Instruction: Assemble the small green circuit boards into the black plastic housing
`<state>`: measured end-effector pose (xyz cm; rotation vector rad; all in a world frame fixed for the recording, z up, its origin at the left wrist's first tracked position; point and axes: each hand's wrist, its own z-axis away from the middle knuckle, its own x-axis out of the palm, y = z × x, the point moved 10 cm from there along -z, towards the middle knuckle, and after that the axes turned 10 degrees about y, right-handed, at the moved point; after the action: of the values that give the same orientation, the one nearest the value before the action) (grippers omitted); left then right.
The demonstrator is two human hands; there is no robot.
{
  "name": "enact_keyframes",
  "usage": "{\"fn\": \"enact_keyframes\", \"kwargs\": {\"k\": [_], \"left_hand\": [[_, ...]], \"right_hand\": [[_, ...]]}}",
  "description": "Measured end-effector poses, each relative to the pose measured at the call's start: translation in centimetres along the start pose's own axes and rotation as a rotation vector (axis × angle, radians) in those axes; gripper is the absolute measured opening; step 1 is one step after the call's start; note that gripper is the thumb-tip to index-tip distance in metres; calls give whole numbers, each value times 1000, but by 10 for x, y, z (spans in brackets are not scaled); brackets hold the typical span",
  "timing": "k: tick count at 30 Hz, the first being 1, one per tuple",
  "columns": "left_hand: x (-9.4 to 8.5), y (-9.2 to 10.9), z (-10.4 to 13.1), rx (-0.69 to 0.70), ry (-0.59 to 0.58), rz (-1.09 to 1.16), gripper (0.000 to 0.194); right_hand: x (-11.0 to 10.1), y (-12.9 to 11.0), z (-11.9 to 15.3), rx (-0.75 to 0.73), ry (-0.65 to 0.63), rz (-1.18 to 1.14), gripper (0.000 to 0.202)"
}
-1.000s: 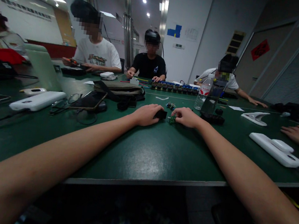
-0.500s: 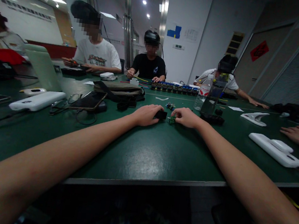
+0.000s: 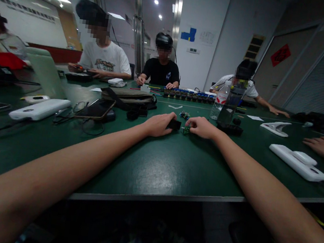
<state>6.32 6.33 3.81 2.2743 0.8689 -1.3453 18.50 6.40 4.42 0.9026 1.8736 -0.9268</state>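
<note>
The left grip clasps a black block, the right grip pinches a green board — close but unjoined; small parts lie loose beyond.

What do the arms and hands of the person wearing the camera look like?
The left hand and right hand wear no gloves. The left forearm and right forearm are long and bare, with no sleeves, watches or cables showing on them.

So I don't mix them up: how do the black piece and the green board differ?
The black piece looks plain; the green board has light specks. The black piece is in the left hand, the green board in the right hand. The black piece shows wider than the green board. Both are held.
</note>
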Motion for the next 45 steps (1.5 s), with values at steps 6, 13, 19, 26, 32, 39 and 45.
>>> {"fn": "enact_keyframes", "kwargs": {"k": [6,13,19,26,32,39,45], "left_hand": [[-4,2,0,23,37,-19,42],[-4,3,0,15,18,-48,43],[-4,4,0,16,12,-57,42],[-2,2,0,18,17,-45,40],[-1,0,0,19,19,-39,40],[-1,2,0,17,13,-36,41],[-2,2,0,17,13,-42,40]], "right_hand": [[0,-1,0,-3,-7,-4,29],[0,-1,1,20,-12,-10,29],[-1,-1,0,12,-10,-5,30],[-1,-2,1,9,-14,7,29],[-1,-3,2,20,-16,7,28],[-2,-4,2,19,-27,4,27],[-1,-3,2,28,-31,1,28]]}}
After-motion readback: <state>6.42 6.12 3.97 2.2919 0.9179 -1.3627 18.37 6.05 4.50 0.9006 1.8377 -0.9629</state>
